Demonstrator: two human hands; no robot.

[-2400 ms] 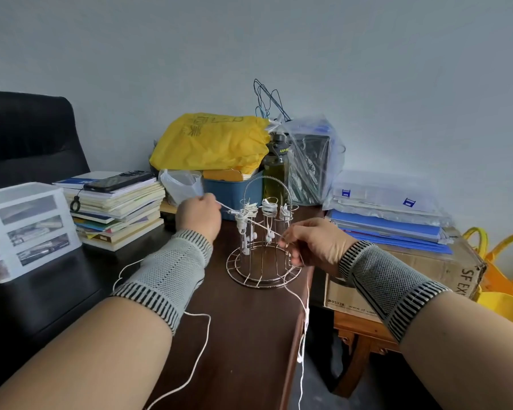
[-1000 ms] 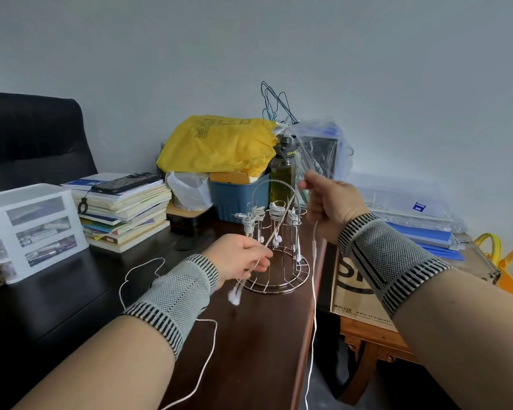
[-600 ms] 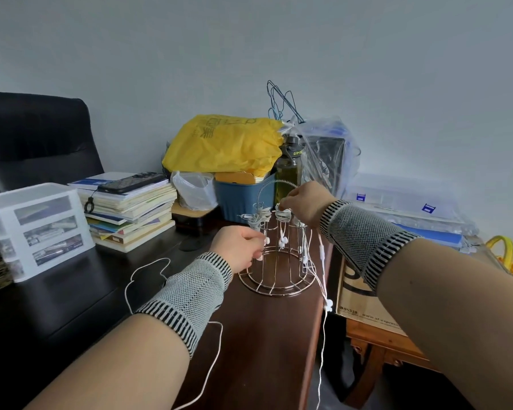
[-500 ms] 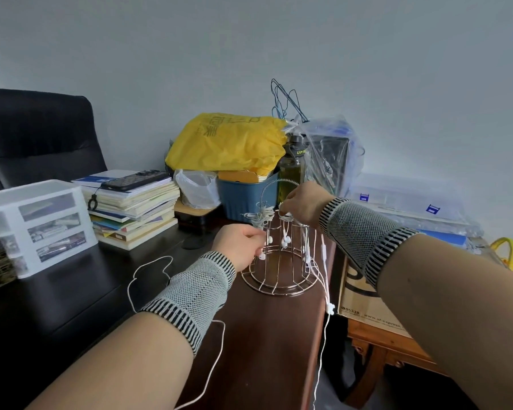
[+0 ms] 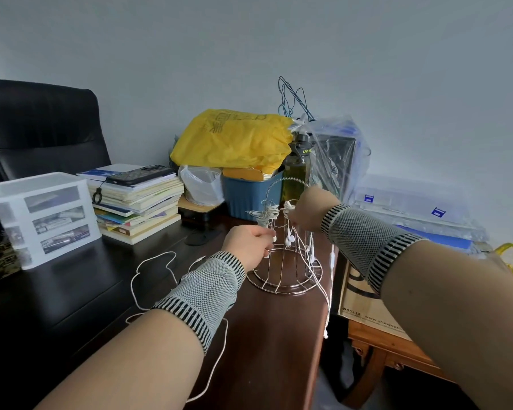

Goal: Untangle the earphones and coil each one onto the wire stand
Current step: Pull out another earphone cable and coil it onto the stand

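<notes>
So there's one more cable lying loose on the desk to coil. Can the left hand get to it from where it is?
Probably yes. The loose cable lies just left of the left hand, with nothing between them, though the fingers look curled at the wire stand.

A round chrome wire stand [image 5: 283,261] with a looped handle is seen upright on the dark brown worktop [image 5: 267,335]. White earphone coils [image 5: 267,213] are wound round its upper pegs; white earbuds [image 5: 290,238] hang inside. A loose white earphone cable [image 5: 153,279] is strewn at eight o'clock from it.
</notes>
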